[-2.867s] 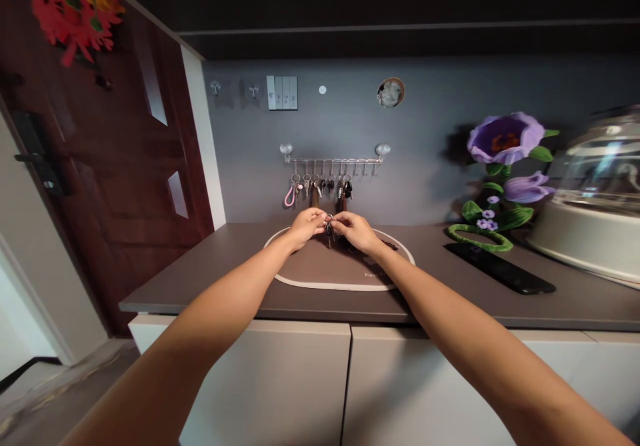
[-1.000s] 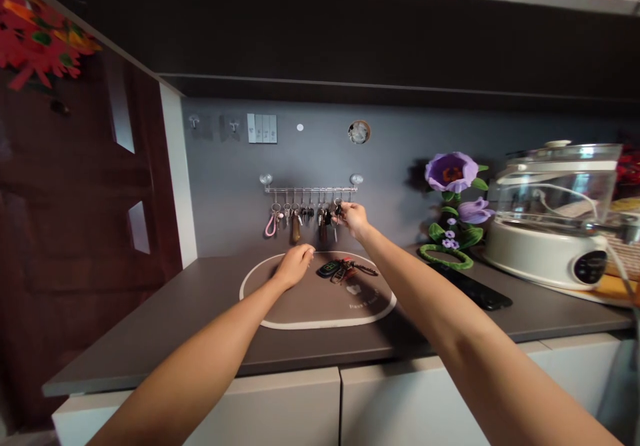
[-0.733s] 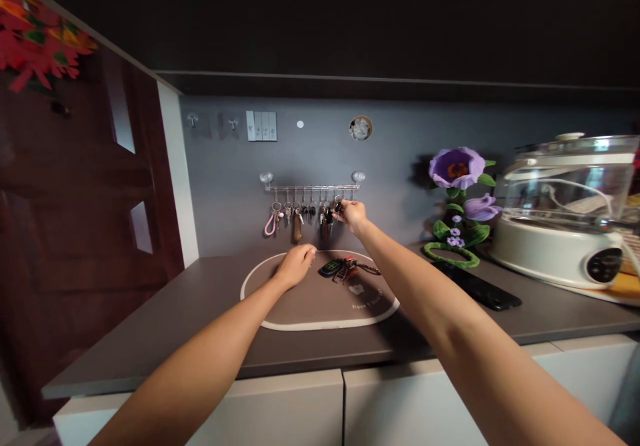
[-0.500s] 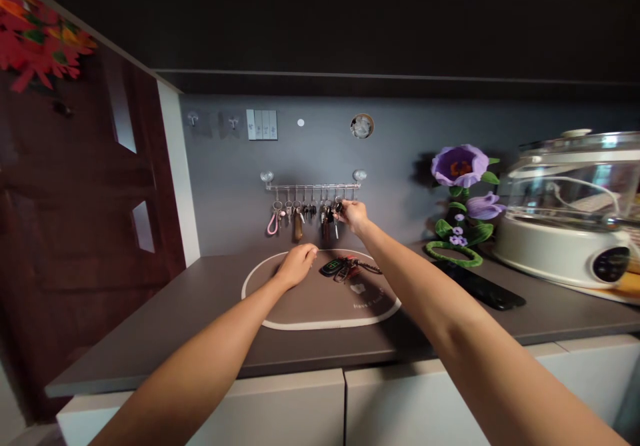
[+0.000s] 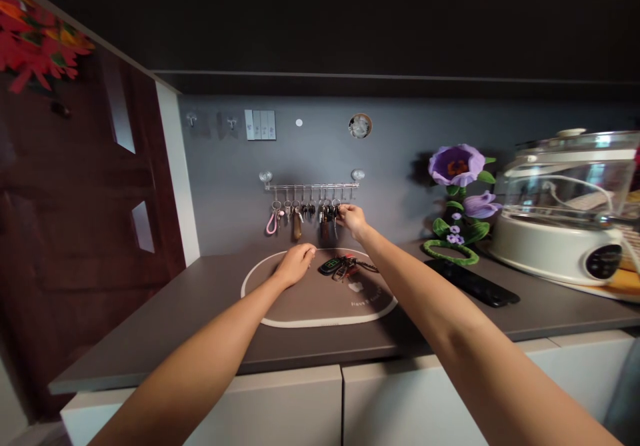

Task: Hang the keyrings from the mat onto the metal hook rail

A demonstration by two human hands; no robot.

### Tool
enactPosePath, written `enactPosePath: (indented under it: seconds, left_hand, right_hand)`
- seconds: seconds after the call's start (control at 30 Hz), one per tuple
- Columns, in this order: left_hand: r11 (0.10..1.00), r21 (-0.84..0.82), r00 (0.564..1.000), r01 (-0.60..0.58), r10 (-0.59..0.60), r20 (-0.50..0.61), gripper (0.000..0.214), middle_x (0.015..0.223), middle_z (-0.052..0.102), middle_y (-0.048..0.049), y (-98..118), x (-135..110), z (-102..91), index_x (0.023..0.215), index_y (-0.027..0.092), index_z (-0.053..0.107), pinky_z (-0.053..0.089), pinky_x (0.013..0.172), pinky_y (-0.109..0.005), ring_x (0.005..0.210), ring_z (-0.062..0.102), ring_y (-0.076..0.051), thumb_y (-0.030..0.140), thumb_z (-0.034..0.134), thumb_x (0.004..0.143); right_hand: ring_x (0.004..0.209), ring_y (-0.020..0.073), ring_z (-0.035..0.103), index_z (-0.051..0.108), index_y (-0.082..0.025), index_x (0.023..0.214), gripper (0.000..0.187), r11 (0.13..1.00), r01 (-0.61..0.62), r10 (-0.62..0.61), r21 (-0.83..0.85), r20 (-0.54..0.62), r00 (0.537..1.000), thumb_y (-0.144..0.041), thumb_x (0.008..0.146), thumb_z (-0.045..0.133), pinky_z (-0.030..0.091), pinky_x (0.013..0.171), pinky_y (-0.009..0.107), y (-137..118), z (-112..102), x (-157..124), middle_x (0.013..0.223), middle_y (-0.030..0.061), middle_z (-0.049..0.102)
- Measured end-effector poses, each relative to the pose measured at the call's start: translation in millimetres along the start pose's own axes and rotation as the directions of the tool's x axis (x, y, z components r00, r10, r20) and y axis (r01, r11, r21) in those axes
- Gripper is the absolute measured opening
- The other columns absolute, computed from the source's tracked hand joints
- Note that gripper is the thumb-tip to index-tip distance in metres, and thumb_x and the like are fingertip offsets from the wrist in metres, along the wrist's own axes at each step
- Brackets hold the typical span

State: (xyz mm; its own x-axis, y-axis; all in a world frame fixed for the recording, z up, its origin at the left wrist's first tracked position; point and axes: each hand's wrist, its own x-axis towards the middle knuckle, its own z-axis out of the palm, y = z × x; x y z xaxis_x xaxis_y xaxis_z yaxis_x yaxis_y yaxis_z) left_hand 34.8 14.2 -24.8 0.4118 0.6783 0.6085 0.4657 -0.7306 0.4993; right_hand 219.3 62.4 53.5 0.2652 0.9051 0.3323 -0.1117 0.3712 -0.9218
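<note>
My right hand (image 5: 354,220) reaches to the right part of a clear hook rail (image 5: 313,186) on the grey wall. Its fingers are pinched on a bunch of keys (image 5: 336,219) whose ring hangs at a hook. Several other key bunches hang to the left, among them one with a pink loop strap (image 5: 271,223) and one with a brown fob (image 5: 297,226). My left hand (image 5: 296,263) rests over the brown mat (image 5: 310,306), fingers curled; what they hold, if anything, is hidden. Right of it on the mat lies a car key (image 5: 330,265) with other keys and a chain.
A black phone (image 5: 473,282) lies on the counter beside a purple flower ornament (image 5: 457,166) with a green base. A white appliance (image 5: 555,246) with a clear top stands at the right. A dark cabinet (image 5: 350,19) overhangs the wall; a brown door (image 5: 85,233) is at left.
My right hand has sunk slightly and drawn a little back from the keys at the rail. My left hand stays in place. The view has shifted slightly.
</note>
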Motion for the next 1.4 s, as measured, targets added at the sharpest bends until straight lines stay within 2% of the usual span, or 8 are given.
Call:
enactPosePath:
  seconds: [0.17,0.43,0.53,0.77,0.87,1.03,1.23,1.4]
  left_hand:
    - [1.0,0.009,1.0,0.0,0.0,0.0,0.029,0.069,0.06,-0.0027,3,-2,0.5,0.085,0.016,0.059,0.042,0.064,-0.025,0.061,0.055,-0.013,0.032,0.035,0.083]
    - [0.99,-0.002,0.989,0.144,-0.143,0.034,0.023,0.087,0.065,-0.0078,21,-5,-2.0,0.093,0.013,0.059,0.044,0.074,-0.027,0.078,0.059,-0.016,0.025,0.045,0.078]
    - [0.986,0.082,0.985,0.147,-0.153,0.075,0.025,0.097,0.063,-0.0096,29,0,-3.7,0.095,0.012,0.059,0.043,0.078,-0.027,0.085,0.059,-0.017,0.024,0.046,0.078]
    - [0.963,0.162,0.971,0.215,-0.228,0.068,0.022,0.088,0.065,-0.0075,37,22,6.3,0.092,0.013,0.062,0.044,0.074,-0.027,0.078,0.059,-0.017,0.021,0.051,0.074]
    - [0.96,0.126,0.966,0.249,-0.255,0.035,0.022,0.084,0.065,-0.0071,34,27,19.3,0.091,0.012,0.062,0.044,0.072,-0.026,0.075,0.059,-0.016,0.019,0.053,0.072]
    - [0.954,0.089,0.956,0.286,-0.29,0.033,0.024,0.084,0.065,-0.0068,24,23,37.1,0.089,0.013,0.062,0.041,0.066,-0.024,0.072,0.057,-0.015,0.029,0.053,0.073]
    - [0.987,0.06,0.961,0.146,-0.156,0.227,0.036,0.057,0.058,-0.0005,16,19,35.8,0.064,0.013,0.062,0.033,0.054,-0.022,0.055,0.049,-0.012,0.047,0.052,0.07]
    - [0.989,0.041,0.95,0.142,-0.148,0.275,0.035,0.059,0.059,-0.0001,15,18,31.1,0.066,0.013,0.061,0.034,0.054,-0.023,0.057,0.049,-0.013,0.047,0.055,0.067]
  right_hand:
    - [0.053,0.0045,0.048,0.056,-0.014,0.074,0.008,0.999,0.001,-0.001,-0.044,-0.004,1.0,-0.012,0.071,0.049,0.041,0.055,0.017,2,-10,-10,0.062,-0.002,0.055]
    - [0.064,0.0077,0.055,0.058,-0.015,0.081,0.013,0.996,-0.01,0.009,-0.093,-0.013,1.0,-0.015,0.068,0.055,0.043,0.061,0.02,7,-32,-44,0.081,0.0043,0.063]
    - [0.068,0.0093,0.057,0.057,-0.015,0.084,0.015,0.994,-0.006,0.008,-0.112,0.013,1.0,-0.016,0.069,0.055,0.044,0.064,0.022,9,-40,-59,0.082,0.0046,0.064]
    - [0.071,0.0106,0.059,0.055,-0.015,0.093,0.02,0.969,0.078,-0.066,-0.235,0.059,0.996,-0.02,0.077,0.046,0.047,0.067,0.025,23,-51,-84,0.078,0.0043,0.063]
    - [0.068,0.0117,0.059,0.057,-0.016,0.093,0.02,0.875,0.203,-0.164,-0.438,0.126,0.978,-0.021,0.078,0.045,0.047,0.068,0.026,29,-54,-87,0.077,0.0039,0.063]
    - [0.069,0.0134,0.059,0.059,-0.016,0.094,0.023,0.603,0.368,-0.299,-0.707,0.227,0.927,-0.02,0.08,0.042,0.043,0.073,0.027,30,-57,-86,0.076,0.0045,0.064]
    - [0.068,0.0137,0.06,0.059,-0.016,0.097,0.024,0.553,0.351,-0.291,-0.756,0.22,0.931,-0.02,0.081,0.041,0.042,0.07,0.025,28,-55,-81,0.08,0.0059,0.065]
    - [0.068,0.0132,0.06,0.059,-0.017,0.096,0.023,0.532,0.357,-0.284,-0.768,0.235,0.93,-0.019,0.081,0.042,0.042,0.07,0.024,29,-54,-81,0.083,0.0058,0.066]
